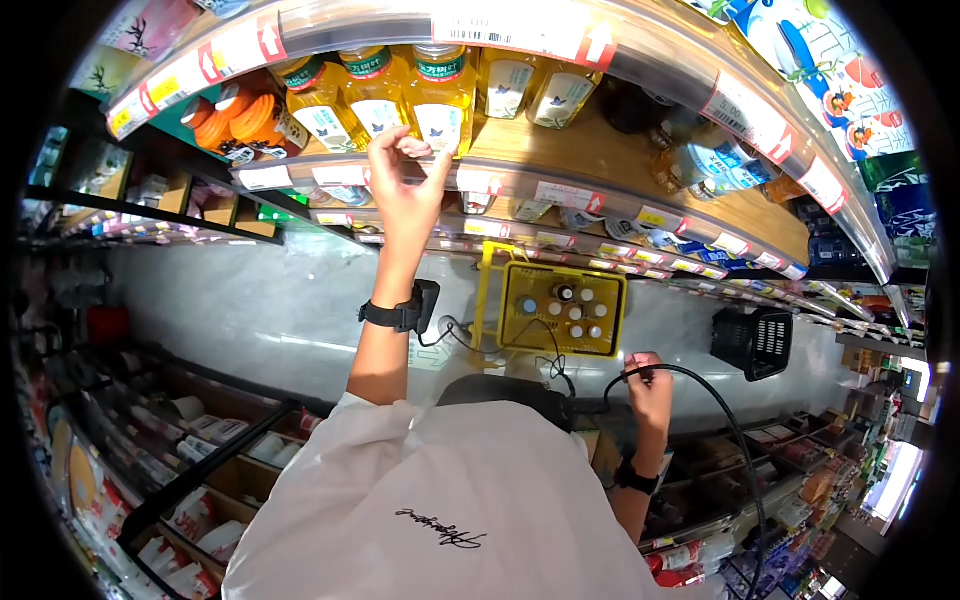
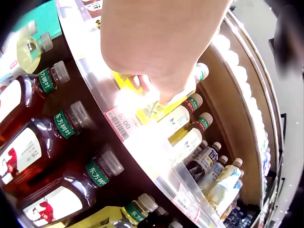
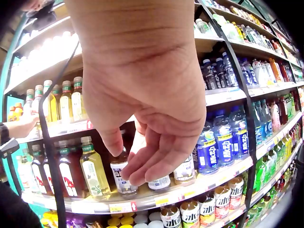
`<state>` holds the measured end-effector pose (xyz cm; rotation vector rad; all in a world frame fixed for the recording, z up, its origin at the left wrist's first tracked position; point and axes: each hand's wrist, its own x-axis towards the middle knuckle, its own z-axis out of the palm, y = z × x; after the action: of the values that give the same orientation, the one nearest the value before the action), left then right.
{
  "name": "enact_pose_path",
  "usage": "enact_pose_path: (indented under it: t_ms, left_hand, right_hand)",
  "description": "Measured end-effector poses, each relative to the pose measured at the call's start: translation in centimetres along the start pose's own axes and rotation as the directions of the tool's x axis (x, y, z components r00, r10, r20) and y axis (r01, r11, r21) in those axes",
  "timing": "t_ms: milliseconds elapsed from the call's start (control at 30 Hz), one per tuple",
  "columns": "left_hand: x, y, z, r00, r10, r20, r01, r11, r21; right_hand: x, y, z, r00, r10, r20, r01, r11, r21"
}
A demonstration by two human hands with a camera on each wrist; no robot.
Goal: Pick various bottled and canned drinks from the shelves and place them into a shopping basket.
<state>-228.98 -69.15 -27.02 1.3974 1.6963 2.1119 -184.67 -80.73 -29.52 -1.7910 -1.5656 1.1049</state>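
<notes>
My left hand (image 1: 403,185) reaches to the shelf front, its fingers bent and its thumb apart from them. They overlap the lower part of the yellow tea bottles (image 1: 440,95), which have green neck bands and white labels. In the left wrist view the hand (image 2: 164,52) hides much of the nearest yellow bottle (image 2: 124,81). Down beside the body hangs my right hand (image 1: 650,388), its fingers loosely curled with nothing between them. A black cable (image 1: 700,378) crosses close by it in the head view. The right wrist view shows that hand (image 3: 147,109) before the shelves.
A yellow basket (image 1: 615,345) with several capped bottles stands on the floor below the shelf. A black basket (image 1: 735,345) is farther right. Orange bottles (image 1: 262,122) stand left of the tea; dark red bottles (image 3: 71,173) fill the shelf beneath. Shelf lips (image 1: 530,185) carry price tags.
</notes>
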Motion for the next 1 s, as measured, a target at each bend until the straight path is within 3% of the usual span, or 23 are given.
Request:
enact_pose_path:
  t_ms: [267, 533, 667, 733, 800, 900, 1000]
  left_hand:
    - [0.0, -0.3, -0.2, 0.997, -0.077, 0.014, 0.077, 0.997, -0.001]
    - [0.5, -0.9, -0.8, 0.993, -0.099, 0.060, 0.105, 0.988, -0.115]
    - [0.1, -0.2, -0.9, 0.997, -0.066, 0.044, 0.069, 0.995, -0.075]
    - [-0.6, 0.6, -0.8, 1.000, -0.013, -0.005, 0.013, 0.999, 0.049]
    - [-2.3, 2.1, -0.8, 0.998, 0.000, -0.062, 0.005, 0.996, 0.087]
    - [-7.7, 5.5, -0.9, 0.979, -0.093, -0.183, 0.106, 0.992, 0.061]
    - [-15.9, 8.2, -0.6, 0.926, -0.347, -0.149, 0.350, 0.937, -0.005]
  right_hand:
    - [-2.0, 2.6, -0.7, 0.999, 0.049, 0.013, -0.047, 0.992, -0.119]
    - [-3.8, 1.8, -2.0, 0.994, 0.109, 0.005, -0.107, 0.985, -0.136]
    - [-3.9, 2.5, -3.5, 0.991, 0.132, 0.000, -0.131, 0.985, -0.115]
    - [-3.2, 3.6, -4.2, 0.996, 0.085, 0.034, -0.082, 0.993, -0.087]
    - [-2.0, 4.7, -5.1, 0.996, 0.053, 0.064, -0.042, 0.986, -0.163]
    - [0.8, 8.6, -5.8, 0.961, 0.174, 0.213, -0.118, 0.960, -0.253]
    - [4.7, 13.7, -4.7, 0.921, 0.109, 0.375, -0.026, 0.976, -0.218]
